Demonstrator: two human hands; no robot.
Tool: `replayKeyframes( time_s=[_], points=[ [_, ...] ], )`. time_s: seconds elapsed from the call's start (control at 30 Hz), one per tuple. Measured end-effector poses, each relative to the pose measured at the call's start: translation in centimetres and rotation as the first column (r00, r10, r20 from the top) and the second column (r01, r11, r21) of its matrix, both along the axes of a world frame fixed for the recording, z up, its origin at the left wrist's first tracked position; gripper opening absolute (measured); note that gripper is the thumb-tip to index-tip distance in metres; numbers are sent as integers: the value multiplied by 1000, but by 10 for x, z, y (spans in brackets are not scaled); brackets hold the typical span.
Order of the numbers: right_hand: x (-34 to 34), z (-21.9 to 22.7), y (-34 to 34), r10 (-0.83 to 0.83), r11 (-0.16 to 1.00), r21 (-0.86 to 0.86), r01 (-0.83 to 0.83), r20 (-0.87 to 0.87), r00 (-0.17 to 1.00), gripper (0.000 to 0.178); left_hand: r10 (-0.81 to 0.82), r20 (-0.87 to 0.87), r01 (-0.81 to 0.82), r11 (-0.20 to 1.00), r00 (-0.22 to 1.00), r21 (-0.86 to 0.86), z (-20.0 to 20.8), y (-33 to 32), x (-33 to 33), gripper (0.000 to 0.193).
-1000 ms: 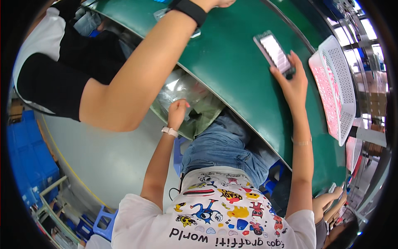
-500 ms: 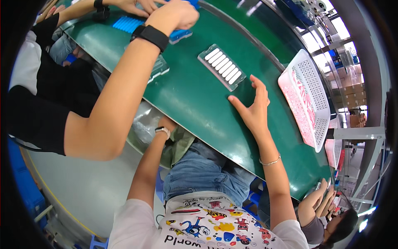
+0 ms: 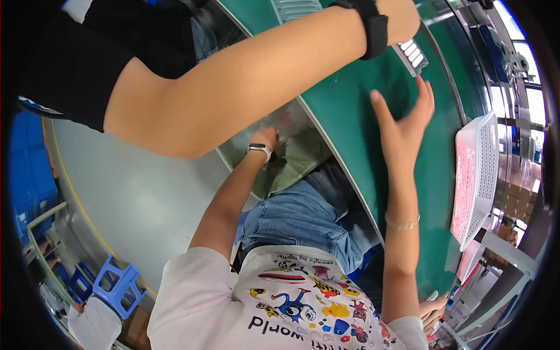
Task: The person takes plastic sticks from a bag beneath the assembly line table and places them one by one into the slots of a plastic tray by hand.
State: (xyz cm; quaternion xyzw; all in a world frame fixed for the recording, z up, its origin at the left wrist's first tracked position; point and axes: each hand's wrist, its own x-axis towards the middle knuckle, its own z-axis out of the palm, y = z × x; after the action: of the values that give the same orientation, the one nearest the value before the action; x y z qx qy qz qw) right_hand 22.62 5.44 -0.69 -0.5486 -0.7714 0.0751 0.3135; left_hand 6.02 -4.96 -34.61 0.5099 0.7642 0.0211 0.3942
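Observation:
My right hand is over the green table, thumb and fingers spread, holding nothing. Its fingertips are close to a clear tray with a row of white oblong pieces. Part of that tray is hidden by a co-worker's forearm, which crosses above from the left with a black wristband. Below the table's edge, my left hand has its fingers curled, at clear plastic in an open green bag. What it grips, if anything, cannot be made out.
A white and pink perforated basket stands at the table's right side. Another clear ribbed tray lies at the top, beyond the co-worker's arm. A blue stool is on the grey floor at the lower left.
The view has turned, shifting the table rightward. The co-worker's arm has reached across to the tray of white pieces. More of my left hand shows above the plastic; my right hand stays spread.

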Motion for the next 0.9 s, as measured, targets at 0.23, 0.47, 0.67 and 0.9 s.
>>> replayKeyframes(
  time_s=[0.23,0.47,0.67,0.9],
  points=[
    [10,6,-116,427,903,-3,-430,-124,896,63,6,-60,-4,999,998,36,-28,41,7,27],
    [3,-58,-169,637,492,-421,-762,-422,645,19,-196,-120,162,955,973,-248,-29,-18,-5,27],
    [-59,-257,-85,262,714,-665,-221,-39,964,20,-343,-14,322,894,939,-313,-18,-22,8,31],
    [-56,-337,-104,736,246,-968,-46,156,658,61,-168,95,179,976,981,-122,-7,-43,-10,33]
  ],
)
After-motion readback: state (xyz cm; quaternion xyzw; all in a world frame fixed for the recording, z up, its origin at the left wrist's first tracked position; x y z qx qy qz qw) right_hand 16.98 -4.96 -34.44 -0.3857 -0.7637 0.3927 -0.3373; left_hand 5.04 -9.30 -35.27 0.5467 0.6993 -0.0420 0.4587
